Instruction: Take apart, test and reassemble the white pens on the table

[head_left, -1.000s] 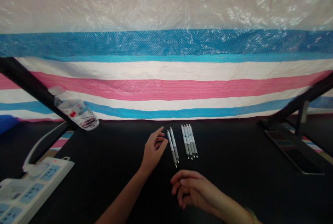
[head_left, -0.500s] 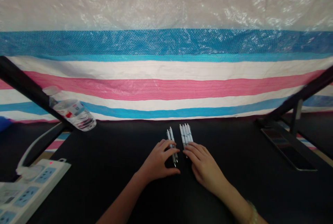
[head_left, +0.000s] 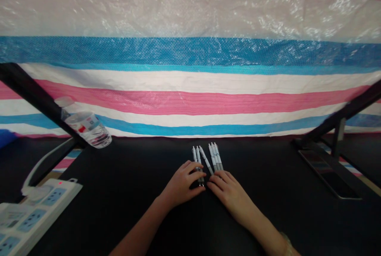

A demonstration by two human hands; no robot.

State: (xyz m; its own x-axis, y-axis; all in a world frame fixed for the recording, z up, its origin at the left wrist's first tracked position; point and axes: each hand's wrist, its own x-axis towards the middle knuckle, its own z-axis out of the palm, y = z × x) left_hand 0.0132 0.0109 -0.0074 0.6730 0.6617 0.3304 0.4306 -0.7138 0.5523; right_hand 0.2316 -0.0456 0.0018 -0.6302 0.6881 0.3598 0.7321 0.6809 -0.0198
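Several white and grey pens [head_left: 207, 158] lie side by side on the black table [head_left: 125, 192], tips pointing toward me. My left hand [head_left: 182, 184] rests flat on the table with its fingers stretched over the lower ends of the left pens. My right hand [head_left: 228, 191] lies flat beside it, fingers extended onto the tips of the right pens. One pen sits tilted between the two groups. Neither hand grips anything.
A clear water bottle [head_left: 86, 127] lies tilted at the back left against a black frame bar. A white power strip [head_left: 32, 216] sits at the front left. A dark phone [head_left: 327, 172] lies on a stand at the right. A striped tarp [head_left: 190, 69] hangs behind.
Both hands came forward onto the pens. The two pen groups have been pushed closer together, and one pen from the right group now lies tilted toward the left pair.
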